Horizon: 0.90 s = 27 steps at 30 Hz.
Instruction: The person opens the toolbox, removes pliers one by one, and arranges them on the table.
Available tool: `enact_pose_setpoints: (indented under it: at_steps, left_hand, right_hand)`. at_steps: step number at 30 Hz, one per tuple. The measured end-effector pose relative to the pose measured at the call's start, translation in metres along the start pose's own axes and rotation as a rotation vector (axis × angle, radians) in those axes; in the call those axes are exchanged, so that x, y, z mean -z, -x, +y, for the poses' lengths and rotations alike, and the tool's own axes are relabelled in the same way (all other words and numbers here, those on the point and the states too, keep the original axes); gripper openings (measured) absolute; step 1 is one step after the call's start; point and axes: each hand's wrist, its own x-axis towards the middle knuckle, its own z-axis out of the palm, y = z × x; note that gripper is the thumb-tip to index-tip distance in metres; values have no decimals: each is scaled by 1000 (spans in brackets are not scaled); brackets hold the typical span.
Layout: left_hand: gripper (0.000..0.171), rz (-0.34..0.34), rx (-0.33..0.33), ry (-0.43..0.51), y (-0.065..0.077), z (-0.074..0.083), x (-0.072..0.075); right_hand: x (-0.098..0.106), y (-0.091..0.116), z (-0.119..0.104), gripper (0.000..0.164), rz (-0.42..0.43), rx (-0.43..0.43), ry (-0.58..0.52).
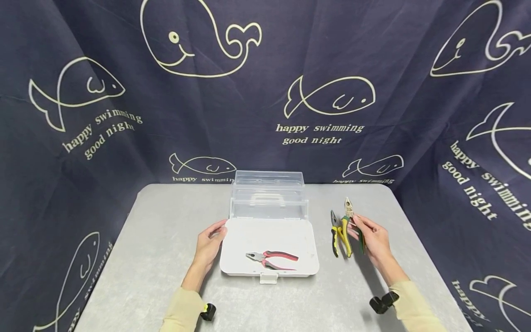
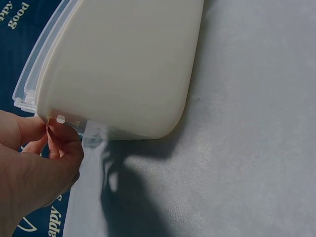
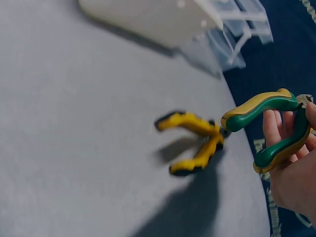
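My left hand (image 1: 209, 246) pinches the left rim of a white toolbox (image 1: 269, 233) between thumb and fingers, close to the hinge side in the left wrist view. Its clear lid (image 1: 269, 210) stands raised at the back. Red-and-grey pliers (image 1: 282, 254) lie on the white surface inside, jaws pointing left. To the right of the box, my right hand (image 1: 373, 239) holds green-and-yellow pliers (image 3: 266, 106) near the head, handles spread apart. Just left of these, yellow-and-black pliers (image 1: 334, 235) rest on the table, their handles apart too.
The grey table (image 1: 166, 230) reaches back to a dark blue curtain (image 1: 249, 120) printed with white fish and lettering. More curtain hangs on both sides. A latch (image 1: 268, 278) juts from the front of the box.
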Motion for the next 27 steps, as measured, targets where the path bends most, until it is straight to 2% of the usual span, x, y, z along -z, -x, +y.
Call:
enact_pose_setpoints:
  at_steps: [6,11,13,17,19,23,27]
  left_hand:
    - [35,1,-2,-1,0,1,0]
    - [35,-8,4,-4,0,0,-1]
    - [35,-9,3,-1,0,0,-1]
    - [35,-5,-2,-16,0,-1,-1]
    - [35,-6,2,-23,1,-1,-1]
    - [36,-8,19,-31,1,-1,-1]
    - [36,-3,20,-36,0,-1,-1]
  right_hand:
    - [22,-4,5,15,38,-19,-3]
    - [34,-7,7,13,100,-51,55]
    - [37,-8,9,14,132,-62,104]
    - [42,-11,14,48,205,-105,255]
    - [44,-13,16,58,241,-128,334]
    - [46,-17,21,56,298,-135,470]
    - [46,-21,24,50,307,-110,590]
